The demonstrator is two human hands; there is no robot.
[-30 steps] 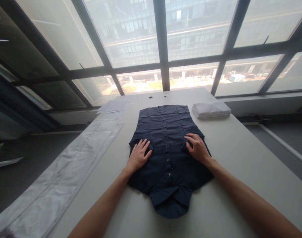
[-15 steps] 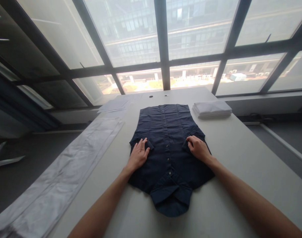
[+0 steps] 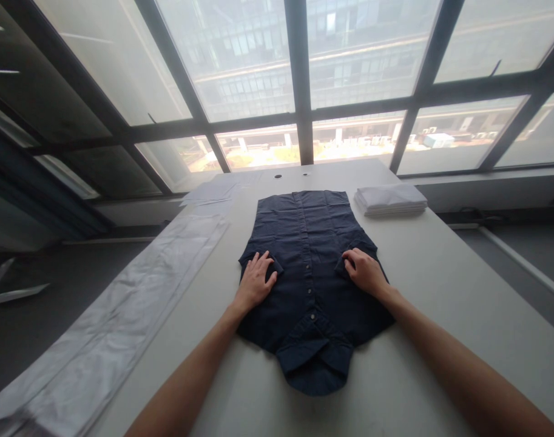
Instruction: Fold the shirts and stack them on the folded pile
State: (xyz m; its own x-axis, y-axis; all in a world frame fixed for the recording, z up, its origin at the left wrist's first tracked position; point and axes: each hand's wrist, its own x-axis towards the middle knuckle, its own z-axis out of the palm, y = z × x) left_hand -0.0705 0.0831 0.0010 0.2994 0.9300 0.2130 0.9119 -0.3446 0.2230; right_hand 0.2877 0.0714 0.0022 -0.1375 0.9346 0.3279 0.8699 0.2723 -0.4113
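A dark navy button-up shirt (image 3: 299, 243) lies front up on the white table (image 3: 199, 315), its collar toward me and its hem toward the window. Both short sleeves are folded in over the front. My left hand (image 3: 257, 280) rests flat on the left sleeve, fingers spread, holding nothing. On the other side, my right hand (image 3: 364, 268) has its fingers curled on the right sleeve, closed on the shirt's cloth. Small buttons run down the middle between my hands.
A stack of folded white cloth (image 3: 390, 200) sits at the back right of the table. White sheets (image 3: 210, 191) lie at the back left, and a long wrinkled white cloth (image 3: 122, 309) runs along the left edge. Large windows (image 3: 249, 60) stand beyond the table.
The fingers of my left hand have spread slightly on the sleeve. My right hand and the shirt stay nearly as they were.
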